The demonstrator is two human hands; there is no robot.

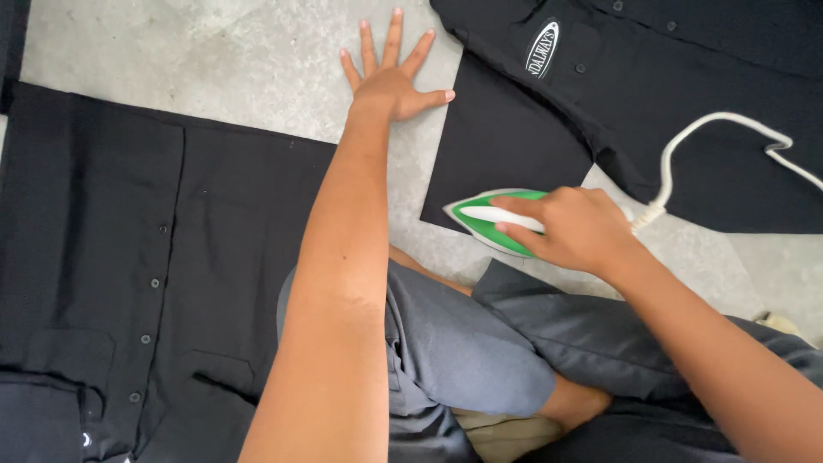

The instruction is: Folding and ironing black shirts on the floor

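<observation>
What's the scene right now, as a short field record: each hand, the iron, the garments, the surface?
left hand: flat, fingers spread, on the bare grey floor
right hand: closed on the iron's handle
iron: green and white, on the sleeve of the black shirt
cord: white, lying across that shirt
second black shirt: spread flat at left, buttons showing
</observation>
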